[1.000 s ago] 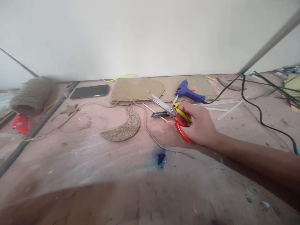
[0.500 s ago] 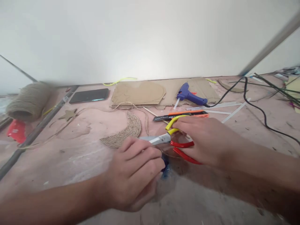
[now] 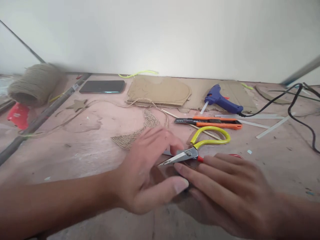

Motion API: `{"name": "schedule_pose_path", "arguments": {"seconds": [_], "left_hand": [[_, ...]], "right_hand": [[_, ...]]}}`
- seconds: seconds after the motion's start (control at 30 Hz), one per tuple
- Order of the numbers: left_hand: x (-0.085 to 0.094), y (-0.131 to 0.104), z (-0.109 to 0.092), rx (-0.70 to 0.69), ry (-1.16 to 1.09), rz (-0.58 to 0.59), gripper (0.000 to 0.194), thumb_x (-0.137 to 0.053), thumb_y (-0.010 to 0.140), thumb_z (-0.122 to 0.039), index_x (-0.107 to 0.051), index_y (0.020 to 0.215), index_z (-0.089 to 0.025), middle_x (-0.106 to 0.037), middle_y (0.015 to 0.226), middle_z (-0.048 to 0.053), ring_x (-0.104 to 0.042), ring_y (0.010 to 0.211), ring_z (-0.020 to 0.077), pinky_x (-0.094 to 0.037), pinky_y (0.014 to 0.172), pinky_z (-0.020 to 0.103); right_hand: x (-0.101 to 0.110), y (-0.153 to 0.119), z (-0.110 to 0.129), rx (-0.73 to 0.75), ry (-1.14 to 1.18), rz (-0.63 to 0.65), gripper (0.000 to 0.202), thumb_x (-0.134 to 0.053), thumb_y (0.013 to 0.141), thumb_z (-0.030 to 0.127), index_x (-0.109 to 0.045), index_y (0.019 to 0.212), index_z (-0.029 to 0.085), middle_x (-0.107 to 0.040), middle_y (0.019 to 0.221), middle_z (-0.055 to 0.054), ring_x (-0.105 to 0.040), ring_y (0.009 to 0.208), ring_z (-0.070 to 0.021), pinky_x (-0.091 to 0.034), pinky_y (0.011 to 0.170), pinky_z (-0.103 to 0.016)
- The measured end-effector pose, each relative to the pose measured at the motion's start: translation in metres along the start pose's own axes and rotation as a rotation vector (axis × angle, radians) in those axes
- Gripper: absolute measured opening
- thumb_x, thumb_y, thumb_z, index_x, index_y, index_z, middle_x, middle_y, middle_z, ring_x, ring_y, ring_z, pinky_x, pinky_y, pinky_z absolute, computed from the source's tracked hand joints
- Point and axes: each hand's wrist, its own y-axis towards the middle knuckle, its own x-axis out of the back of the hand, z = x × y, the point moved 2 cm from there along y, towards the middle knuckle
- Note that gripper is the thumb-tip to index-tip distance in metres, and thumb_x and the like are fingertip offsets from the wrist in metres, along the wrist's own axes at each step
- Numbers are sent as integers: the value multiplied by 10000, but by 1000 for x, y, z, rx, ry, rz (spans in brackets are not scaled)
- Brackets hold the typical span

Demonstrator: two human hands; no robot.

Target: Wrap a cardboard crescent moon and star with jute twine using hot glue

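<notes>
Beside your right hand (image 3: 232, 190), grip unclear, and wide-fingered left hand (image 3: 140, 173), stiff scissors (image 3: 189, 153) look best held by the handles (image 3: 212, 128)

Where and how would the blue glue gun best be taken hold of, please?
I'd take the blue glue gun by its handle, from above and the right: it lies on its side, handle pointing right, away from the white stick. The cord leaves there.

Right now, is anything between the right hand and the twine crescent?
Yes: the left hand is between the right hand and the twine crescent, hiding part of it, with the scissors' blades between the hands.
</notes>
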Motion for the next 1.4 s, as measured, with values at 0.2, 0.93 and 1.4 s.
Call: {"name": "schedule_pose_path", "arguments": {"seconds": [0.2, 0.93, 1.4], "left_hand": [[-8, -4, -6, -101, 83, 77, 188, -743, 935, -254, -561, 928, -213, -624, 780, -28, -494, 751, 188, -305, 752, 421], [-11, -6, -3, -146, -54, 99, 326, -759, 915, -285, -438, 970, -258, -701, 753, -65, -662, 709, 182, -481, 803, 460], [-14, -6, -3, -35, -122, 159, 295, -694, 913, -248, -412, 827, -258, -630, 633, -52, -551, 606, 191, -492, 808, 463]], "right_hand": [[-19, -7, 3, 33, 14, -59, 332, -559, 1164, 262, -663, 1454, 139, -849, 982, 6, -781, 887, -201, -581, 818, -387], [-12, 3, 2, 68, -54, 51, 480, -419, 1145, 106, -726, 1442, 327, -868, 1040, 42, -804, 920, -162, -559, 786, -349], [-14, 1, 4, 63, -37, 41, 426, -387, 1194, 192, -772, 1311, 330, -847, 1000, 45, -755, 864, -165, -568, 819, -354]]}}
